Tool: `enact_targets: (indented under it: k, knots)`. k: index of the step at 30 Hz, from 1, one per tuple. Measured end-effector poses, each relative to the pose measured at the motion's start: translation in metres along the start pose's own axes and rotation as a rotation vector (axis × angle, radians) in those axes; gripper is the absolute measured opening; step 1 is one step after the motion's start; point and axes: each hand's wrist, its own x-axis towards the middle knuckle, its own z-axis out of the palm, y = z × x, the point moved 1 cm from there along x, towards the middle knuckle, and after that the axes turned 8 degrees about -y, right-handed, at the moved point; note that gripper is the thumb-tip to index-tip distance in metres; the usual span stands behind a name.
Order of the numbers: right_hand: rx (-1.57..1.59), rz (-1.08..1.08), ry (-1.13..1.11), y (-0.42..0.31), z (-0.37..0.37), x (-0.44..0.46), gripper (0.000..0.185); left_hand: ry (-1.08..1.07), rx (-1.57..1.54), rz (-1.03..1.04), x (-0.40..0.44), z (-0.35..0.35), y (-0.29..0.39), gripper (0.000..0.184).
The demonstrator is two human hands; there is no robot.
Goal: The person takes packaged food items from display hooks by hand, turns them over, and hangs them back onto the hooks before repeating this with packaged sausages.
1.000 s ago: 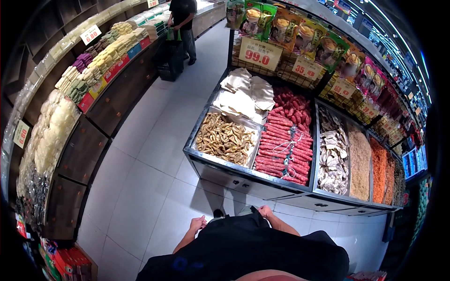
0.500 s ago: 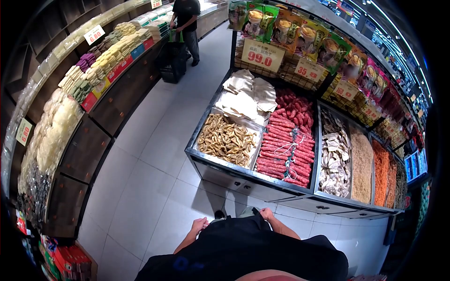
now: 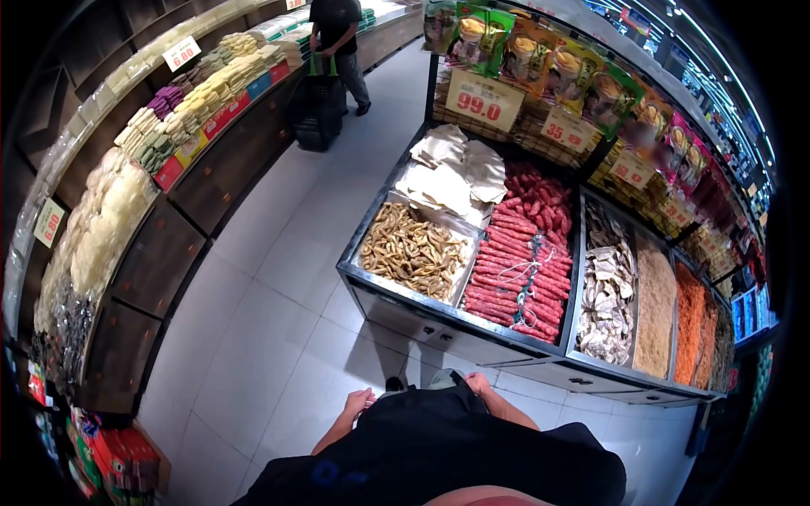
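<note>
My left hand (image 3: 361, 400) is beside the left edge of my black shirt (image 3: 413, 430), its fingers curled in and nothing visible in them. At the shirt's right front edge is my right hand (image 3: 477, 384), also with curled fingers; a dark bit of cloth lies close to it, and what is inside the fingers is hidden. Both hands are apart from the display counter (image 3: 456, 325) ahead. On the counter, the nearest goods are red sausages (image 3: 516, 278) tied with white string and a tray of small brown dried pieces (image 3: 412, 253).
White flat dried sheets (image 3: 443, 173) lie behind the brown pieces. Bins of grey dried slices (image 3: 607, 299), tan shreds (image 3: 654, 312) and orange shreds (image 3: 690, 320) continue right. Hanging packets (image 3: 531, 55) line the rack. Left stands a curved shelf (image 3: 160, 261). A person (image 3: 336, 42) holds a black wheeled basket (image 3: 317, 114).
The view has shifted slightly, so the counter and left shelf appear a little further right. The person by the basket has a foot moved. My hands keep nearly the same pose.
</note>
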Motion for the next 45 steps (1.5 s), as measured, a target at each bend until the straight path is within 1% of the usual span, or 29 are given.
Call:
enact_targets:
  k: [5, 10, 12, 14, 17, 19, 20, 22, 26, 28, 31, 35, 38, 40, 41, 45]
  knots:
    - [-0.013, 0.000, -0.057, 0.007, -0.003, 0.012, 0.020, 0.009, -0.010, 0.016, 0.002, 0.005, 0.001, 0.033]
    - [-0.012, -0.036, -0.097, 0.016, -0.007, 0.018, 0.021, 0.003, -0.059, -0.049, 0.008, 0.020, 0.005, 0.033]
    - [0.013, 0.029, -0.159, 0.018, -0.012, 0.018, 0.015, 0.002, -0.070, -0.042, 0.012, 0.028, 0.013, 0.032]
    - [0.044, -0.005, -0.195, 0.020, -0.025, 0.019, 0.018, 0.004, -0.085, -0.035, 0.016, 0.040, 0.021, 0.032]
    - [0.092, 0.016, -0.239, 0.045, -0.041, 0.036, 0.021, 0.020, -0.095, 0.006, 0.019, 0.061, 0.034, 0.032]
    - [0.201, -0.102, -0.374, 0.049, -0.055, 0.042, 0.019, 0.027, -0.112, 0.020, 0.014, 0.077, 0.046, 0.032]
    - [0.197, -0.106, -0.383, 0.051, -0.061, 0.045, 0.019, 0.022, -0.122, 0.038, 0.013, 0.087, 0.052, 0.032]
    - [-0.010, -0.002, -0.361, 0.032, -0.085, 0.031, 0.019, 0.032, -0.152, 0.046, 0.014, 0.105, 0.056, 0.032]
    - [-0.054, -0.015, -0.397, 0.027, -0.111, 0.023, 0.020, 0.072, -0.242, 0.067, 0.011, 0.141, 0.051, 0.029]
    - [0.029, 0.106, -0.526, 0.037, -0.119, 0.027, 0.029, 0.100, -0.220, 0.212, 0.013, 0.151, 0.046, 0.026]
    - [-0.053, 0.080, -0.483, 0.036, -0.126, 0.021, 0.030, 0.109, -0.264, 0.224, 0.013, 0.157, 0.049, 0.025]
    - [-0.019, 0.074, -0.461, 0.034, -0.132, 0.015, 0.032, 0.065, -0.252, 0.186, 0.017, 0.157, 0.059, 0.026]
    - [0.001, 0.076, -0.472, 0.046, -0.130, 0.017, 0.028, 0.059, -0.188, 0.142, 0.014, 0.159, 0.071, 0.026]
    - [0.117, 0.084, -0.475, 0.057, -0.124, 0.021, 0.022, 0.064, -0.152, 0.116, 0.014, 0.161, 0.075, 0.027]
    - [0.110, 0.128, -0.468, 0.062, -0.123, 0.024, 0.019, 0.056, -0.141, 0.108, 0.014, 0.162, 0.076, 0.027]
    - [0.086, 0.156, -0.434, 0.062, -0.126, 0.014, 0.019, 0.074, -0.087, 0.107, 0.009, 0.168, 0.078, 0.028]
